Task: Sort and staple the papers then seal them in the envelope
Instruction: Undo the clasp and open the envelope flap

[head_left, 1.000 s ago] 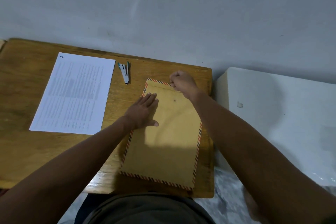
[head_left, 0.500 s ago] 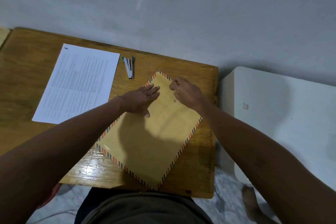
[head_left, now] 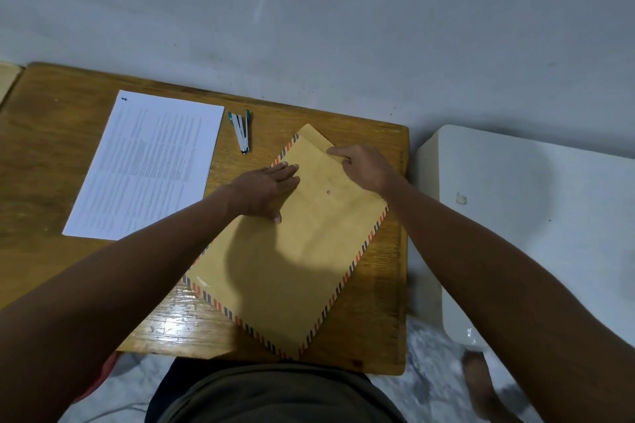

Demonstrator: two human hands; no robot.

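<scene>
A brown envelope [head_left: 295, 257] with a striped airmail border lies slanted on the wooden table [head_left: 41, 161], its flap at the far end folded out. My left hand [head_left: 266, 191] presses flat on the envelope's upper left part, fingers straight. My right hand [head_left: 360, 166] is at the flap, fingers curled and pinching its edge. A printed stack of white papers [head_left: 147, 165] lies to the left. A small stapler [head_left: 241, 130] with green ends rests beyond the envelope, between it and the papers.
A grey wall rises just behind the table. A white cabinet or box [head_left: 536, 233] stands at the right of the table. My lap sits below the table's near edge, and a bare foot [head_left: 481, 385] shows on the floor at the right.
The envelope has turned from nearly straight to slanted, its far end swung right. My right hand moved from a fist at the top corner to pinching the flap, now folded out.
</scene>
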